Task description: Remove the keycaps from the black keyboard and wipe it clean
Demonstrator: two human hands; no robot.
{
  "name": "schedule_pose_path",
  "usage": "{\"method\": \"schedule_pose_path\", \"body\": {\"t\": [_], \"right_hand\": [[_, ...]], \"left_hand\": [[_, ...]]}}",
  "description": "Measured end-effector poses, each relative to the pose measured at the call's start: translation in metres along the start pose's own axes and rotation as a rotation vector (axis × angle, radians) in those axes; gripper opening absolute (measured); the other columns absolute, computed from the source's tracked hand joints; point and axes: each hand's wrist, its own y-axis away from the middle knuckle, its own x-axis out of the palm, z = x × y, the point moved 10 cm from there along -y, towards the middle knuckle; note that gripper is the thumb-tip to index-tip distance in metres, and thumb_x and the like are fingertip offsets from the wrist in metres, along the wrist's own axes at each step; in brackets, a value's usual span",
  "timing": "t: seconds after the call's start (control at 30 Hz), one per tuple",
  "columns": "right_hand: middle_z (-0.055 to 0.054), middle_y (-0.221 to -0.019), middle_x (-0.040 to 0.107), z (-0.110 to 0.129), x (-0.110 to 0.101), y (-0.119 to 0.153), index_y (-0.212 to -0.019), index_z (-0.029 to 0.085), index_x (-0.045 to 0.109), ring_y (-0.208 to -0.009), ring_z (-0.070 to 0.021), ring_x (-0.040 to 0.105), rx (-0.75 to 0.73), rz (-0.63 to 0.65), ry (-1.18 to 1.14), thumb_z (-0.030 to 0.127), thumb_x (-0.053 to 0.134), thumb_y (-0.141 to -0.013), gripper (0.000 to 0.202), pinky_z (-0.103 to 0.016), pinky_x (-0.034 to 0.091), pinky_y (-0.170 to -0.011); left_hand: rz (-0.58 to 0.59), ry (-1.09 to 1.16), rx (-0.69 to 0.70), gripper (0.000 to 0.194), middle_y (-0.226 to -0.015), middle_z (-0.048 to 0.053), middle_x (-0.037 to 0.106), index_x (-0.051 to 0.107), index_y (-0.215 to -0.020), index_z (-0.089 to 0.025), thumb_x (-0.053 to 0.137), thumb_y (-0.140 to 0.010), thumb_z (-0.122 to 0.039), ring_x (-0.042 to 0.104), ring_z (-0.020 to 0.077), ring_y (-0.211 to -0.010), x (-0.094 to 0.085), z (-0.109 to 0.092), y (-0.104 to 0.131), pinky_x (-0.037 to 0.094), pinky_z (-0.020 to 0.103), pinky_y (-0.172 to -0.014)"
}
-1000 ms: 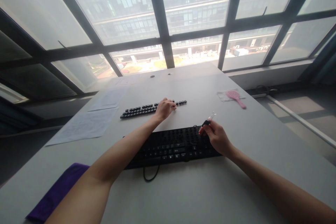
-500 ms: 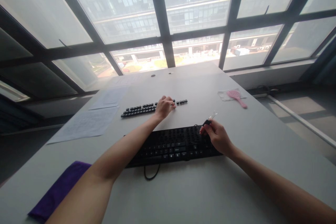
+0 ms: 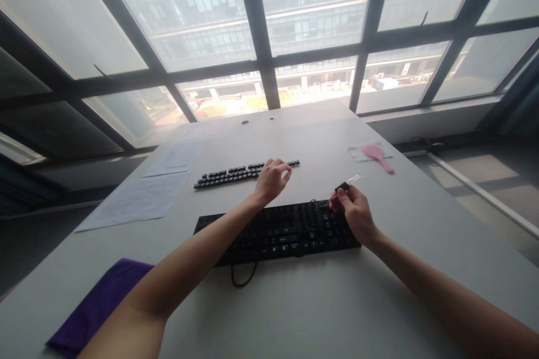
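A black keyboard [image 3: 290, 233] lies across the middle of the desk, its upper rows bare of keycaps and lower keys still in place. Behind it, loose black keycaps [image 3: 227, 175] are set out in rows. My left hand [image 3: 273, 179] hovers between the two, thumb and forefinger pinched together; whatever they hold, if anything, is too small to make out. Over the keyboard's right end, my right hand [image 3: 352, 207] grips a keycap puller [image 3: 343, 185] by its black handle, thin wire prongs pointing up and to the right.
On the right rests a pink hairbrush [image 3: 379, 158] on a clear plastic bag [image 3: 357, 153]. Printed sheets of paper [image 3: 138, 199] lie at the left, and a purple cloth pouch [image 3: 99, 303] at the near left. A cable loop [image 3: 244, 283] sticks out below the keyboard.
My left hand has drawn back from the keycap rows, toward me and slightly right. My right hand has shifted a little right and up with the keycap puller.
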Motion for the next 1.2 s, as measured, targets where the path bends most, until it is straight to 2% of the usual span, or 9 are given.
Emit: {"method": "schedule_pose_path", "body": {"t": [0.13,0.2,0.3,0.53,0.73,0.83,0.9,0.97,1.2], "right_hand": [[-0.003,-0.070,0.064,0.006,-0.008,-0.004,-0.080,0.019,0.059,-0.063,-0.0176,0.061,-0.040,0.029,0.059,0.039,0.057,-0.094,0.024,-0.031,0.049,-0.062],[-0.003,-0.072,0.064,0.011,-0.006,-0.003,-0.080,0.019,0.059,-0.065,-0.0179,0.061,-0.085,0.088,0.141,0.037,0.057,-0.094,0.023,-0.032,0.048,-0.064],[-0.001,-0.071,0.063,0.011,0.001,0.001,-0.084,0.021,0.058,-0.064,-0.0177,0.060,-0.099,0.175,0.246,0.035,0.054,-0.096,0.019,-0.031,0.046,-0.063],[-0.001,-0.075,0.055,0.031,0.030,0.013,-0.077,0.021,0.054,-0.070,-0.0175,0.053,-0.347,0.372,0.516,0.021,0.047,-0.096,0.020,-0.031,0.043,-0.068],[-0.004,-0.086,0.058,0.027,0.042,0.024,-0.084,0.022,0.056,-0.079,-0.0190,0.056,-0.338,0.516,0.584,0.020,0.044,-0.097,0.018,-0.031,0.044,-0.073],[-0.003,-0.083,0.060,0.023,0.034,0.024,-0.084,0.021,0.057,-0.077,-0.0190,0.056,-0.331,0.427,0.575,0.020,0.046,-0.096,0.017,-0.031,0.044,-0.072],[-0.002,-0.078,0.061,0.018,0.024,0.022,-0.082,0.021,0.058,-0.073,-0.0189,0.056,-0.299,0.319,0.556,0.021,0.049,-0.094,0.015,-0.031,0.044,-0.068],[-0.001,-0.073,0.062,0.012,0.014,0.021,-0.079,0.021,0.059,-0.069,-0.0189,0.056,-0.249,0.237,0.537,0.023,0.051,-0.092,0.015,-0.030,0.044,-0.065],[-0.002,-0.073,0.066,0.002,0.006,0.023,-0.078,0.021,0.062,-0.069,-0.0203,0.061,-0.162,0.180,0.449,0.028,0.054,-0.091,0.017,-0.032,0.048,-0.065]], "left_hand": [[0.108,0.173,0.052,0.016,-0.096,0.006,0.069,0.071,-0.097,-0.020,0.055,-0.092,-0.018,0.058,0.0211,-0.095,0.013,-0.066,0.027,0.046,0.034,-0.090],[0.152,0.227,0.027,0.016,-0.094,0.006,0.070,0.071,-0.096,-0.020,0.055,-0.092,-0.018,0.059,0.0211,-0.093,0.020,-0.086,0.039,0.048,0.033,-0.086],[0.172,0.259,-0.007,0.017,-0.091,0.006,0.069,0.071,-0.094,-0.020,0.055,-0.091,-0.018,0.058,0.0212,-0.091,0.025,-0.101,0.052,0.048,0.033,-0.084],[0.141,0.286,-0.050,0.021,-0.092,0.005,0.068,0.070,-0.094,-0.020,0.052,-0.088,-0.010,0.057,0.0209,-0.091,0.033,-0.101,0.064,0.047,0.033,-0.087],[0.143,0.295,-0.038,0.023,-0.088,0.005,0.067,0.070,-0.090,-0.020,0.051,-0.086,-0.007,0.056,0.0208,-0.090,0.033,-0.102,0.066,0.046,0.032,-0.085],[0.165,0.302,-0.014,0.018,-0.089,0.005,0.067,0.070,-0.091,-0.021,0.056,-0.085,-0.011,0.057,0.0206,-0.089,0.031,-0.107,0.068,0.046,0.032,-0.084],[0.182,0.303,0.005,0.012,-0.091,0.004,0.068,0.071,-0.095,-0.022,0.063,-0.086,-0.022,0.057,0.0213,-0.090,0.031,-0.109,0.068,0.046,0.033,-0.084],[0.197,0.302,0.013,0.015,-0.092,0.004,0.069,0.073,-0.097,-0.023,0.070,-0.085,-0.032,0.058,0.0220,-0.090,0.035,-0.110,0.069,0.047,0.034,-0.083],[0.215,0.319,0.019,0.013,-0.091,0.003,0.071,0.075,-0.094,-0.025,0.071,-0.086,-0.034,0.059,0.0218,-0.089,0.043,-0.108,0.069,0.047,0.034,-0.080]]}}
